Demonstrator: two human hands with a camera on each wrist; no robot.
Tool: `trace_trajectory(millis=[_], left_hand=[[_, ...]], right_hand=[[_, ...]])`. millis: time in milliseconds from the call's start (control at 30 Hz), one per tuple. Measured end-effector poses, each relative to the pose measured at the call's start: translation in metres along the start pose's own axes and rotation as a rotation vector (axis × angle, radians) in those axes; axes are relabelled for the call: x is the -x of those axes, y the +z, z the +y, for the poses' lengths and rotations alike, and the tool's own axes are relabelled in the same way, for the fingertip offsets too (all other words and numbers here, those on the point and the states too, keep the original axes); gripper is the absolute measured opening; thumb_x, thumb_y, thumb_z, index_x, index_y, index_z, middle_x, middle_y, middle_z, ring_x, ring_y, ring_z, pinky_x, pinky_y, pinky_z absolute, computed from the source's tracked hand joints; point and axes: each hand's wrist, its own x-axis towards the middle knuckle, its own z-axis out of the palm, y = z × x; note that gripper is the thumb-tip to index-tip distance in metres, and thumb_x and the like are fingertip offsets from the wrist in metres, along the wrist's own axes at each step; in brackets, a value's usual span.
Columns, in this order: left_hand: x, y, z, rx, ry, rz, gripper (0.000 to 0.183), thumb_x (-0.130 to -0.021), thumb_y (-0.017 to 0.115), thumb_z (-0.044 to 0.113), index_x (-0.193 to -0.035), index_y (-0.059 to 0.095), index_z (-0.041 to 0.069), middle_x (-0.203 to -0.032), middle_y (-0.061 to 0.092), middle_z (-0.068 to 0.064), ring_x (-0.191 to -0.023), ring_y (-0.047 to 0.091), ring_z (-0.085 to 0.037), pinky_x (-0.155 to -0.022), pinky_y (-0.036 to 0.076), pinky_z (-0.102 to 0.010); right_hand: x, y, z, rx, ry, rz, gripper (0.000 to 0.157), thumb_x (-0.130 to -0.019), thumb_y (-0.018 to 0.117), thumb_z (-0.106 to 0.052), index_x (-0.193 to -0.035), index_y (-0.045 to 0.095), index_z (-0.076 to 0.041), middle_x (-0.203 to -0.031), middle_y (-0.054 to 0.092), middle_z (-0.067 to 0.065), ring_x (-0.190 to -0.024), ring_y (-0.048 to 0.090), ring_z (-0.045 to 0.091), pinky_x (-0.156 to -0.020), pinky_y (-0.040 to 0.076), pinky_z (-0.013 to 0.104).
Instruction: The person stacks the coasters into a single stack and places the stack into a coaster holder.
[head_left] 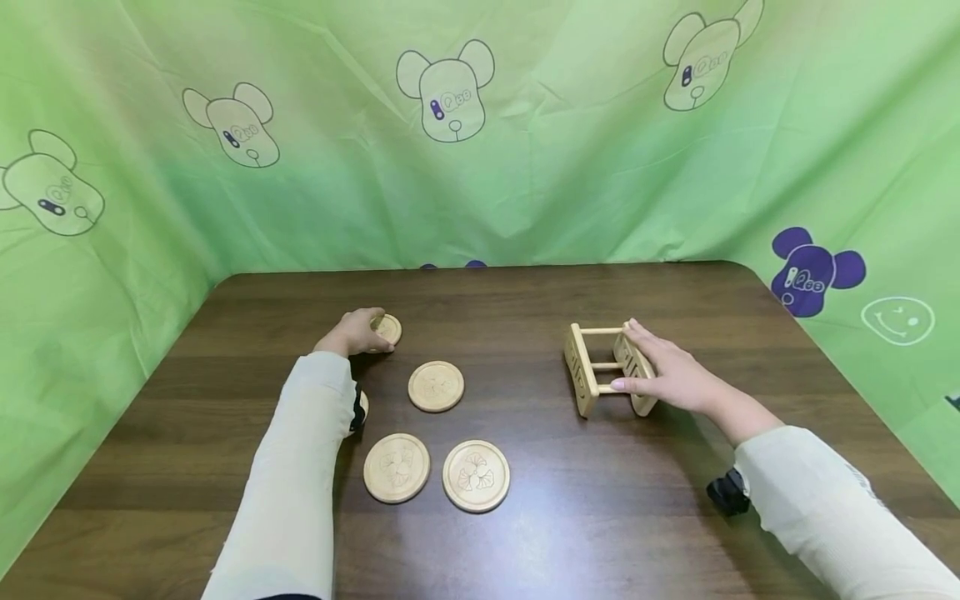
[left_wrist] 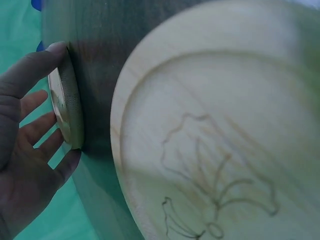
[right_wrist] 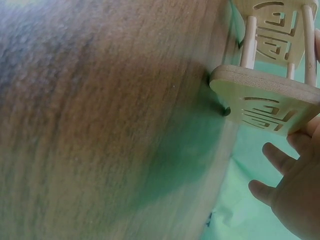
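Observation:
At the far left of the table, my left hand (head_left: 356, 333) holds a round wooden coaster (head_left: 388, 328) by its edge. Thumb and fingers span that coaster (left_wrist: 74, 107) in the left wrist view. Another coaster (head_left: 364, 411) lies partly hidden under my left wrist, its engraved leaf pattern large in the left wrist view. On the right, my right hand (head_left: 675, 372) grips the near-right panel of a wooden coaster rack (head_left: 581, 367), thumb by the lower bar. The rack has two cut-out side panels joined by round bars. Its panel (right_wrist: 265, 100) meets my fingertips in the right wrist view.
Three more coasters lie flat near the middle: one (head_left: 436, 386) farther back, one (head_left: 397, 467) at front left, and one (head_left: 476, 476) beside it with a leaf engraving. The dark wooden table (head_left: 600, 517) ends at a green printed curtain (head_left: 525, 192).

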Motion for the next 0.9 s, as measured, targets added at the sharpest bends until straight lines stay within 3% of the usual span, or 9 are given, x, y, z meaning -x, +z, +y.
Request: trace_trajectory(millis=[300,600,900], left_hand=[[-0.001,0.002,-0.003,-0.022,-0.003,-0.014,0.074,-0.071,0.069,0.022,-0.131,0.032,-0.002,-0.128,0.034,-0.024,-0.116,0.026,-0.040,-0.091,0.029,-0.045],[0.004,-0.006,-0.008,-0.080,0.021,-0.026,0.075,-0.072,0.068,0.025,-0.130,0.032,-0.005,-0.128,0.033,-0.026,-0.118,0.026,-0.040,-0.094,0.025,-0.045],[0.010,-0.010,-0.009,-0.110,0.076,-0.010,0.075,-0.070,0.069,0.025,-0.128,0.033,-0.008,-0.127,0.035,-0.027,-0.117,0.028,-0.039,-0.095,0.025,-0.043]], right_hand=[[0.002,-0.001,-0.001,0.004,-0.003,0.008,0.085,-0.076,0.061,-0.040,-0.134,0.019,0.007,-0.138,0.010,0.024,-0.118,0.015,0.049,-0.089,0.012,0.062],[0.000,0.001,0.000,-0.005,0.003,0.012,0.086,-0.076,0.060,-0.041,-0.135,0.017,0.004,-0.139,0.010,0.022,-0.119,0.015,0.049,-0.090,0.012,0.061],[0.000,0.000,-0.001,-0.001,0.010,0.002,0.085,-0.077,0.059,-0.041,-0.135,0.016,0.004,-0.139,0.009,0.022,-0.119,0.013,0.049,-0.090,0.011,0.061]])
